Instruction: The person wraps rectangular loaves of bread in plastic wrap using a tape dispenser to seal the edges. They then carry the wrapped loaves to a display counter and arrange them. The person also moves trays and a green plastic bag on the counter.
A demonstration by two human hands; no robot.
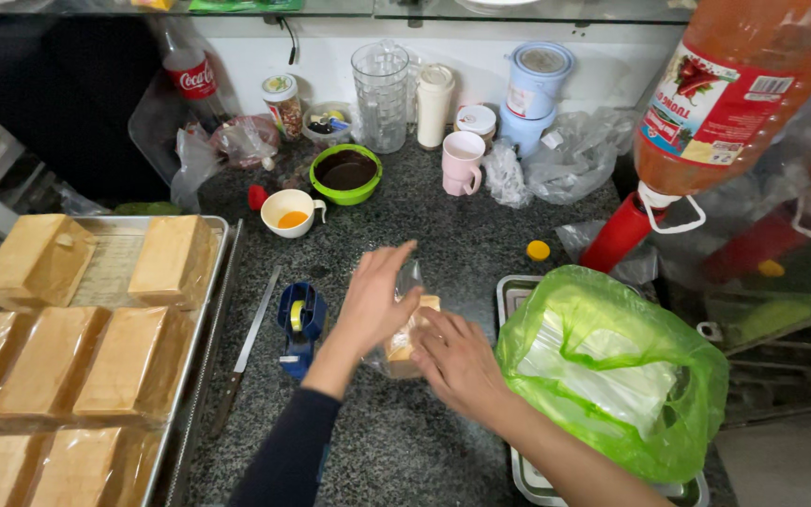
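Roughly at the middle of the dark granite tabletop (443,244) sat the bagged loaf (408,340), and everything else is placed from it. Largest was the metal tray (206,310) to its left, carrying eight wrapped loaves as far as the frame showed, some cut off at the edge. To the loaf's right lay a green bag (612,366) of clear bags over a second tray. Above and right of it hung one tilted orange sauce bottle (734,84) with a red spout. Behind the loaf stood one clear jug, two stacked blue tubs, one pink mug (462,161), one green bowl (346,174) of dark paste and one white cup (291,212) of yellow sauce. Just left of the loaf were one blue tape dispenser (300,319) and one long knife (248,347).

Both hands were on the loaf. The left hand (373,300) lay flat and open over the clear wrap at its top, fingers stretched, pinching nothing that I could see. The right hand (457,361) curved loosely over the near side, half closed, pressing more than gripping.

The loaf looked light and soft, easily dented, and its film slippery and crinkly; I judged it best taken by the two long sides with flat palms, not by the loose film.
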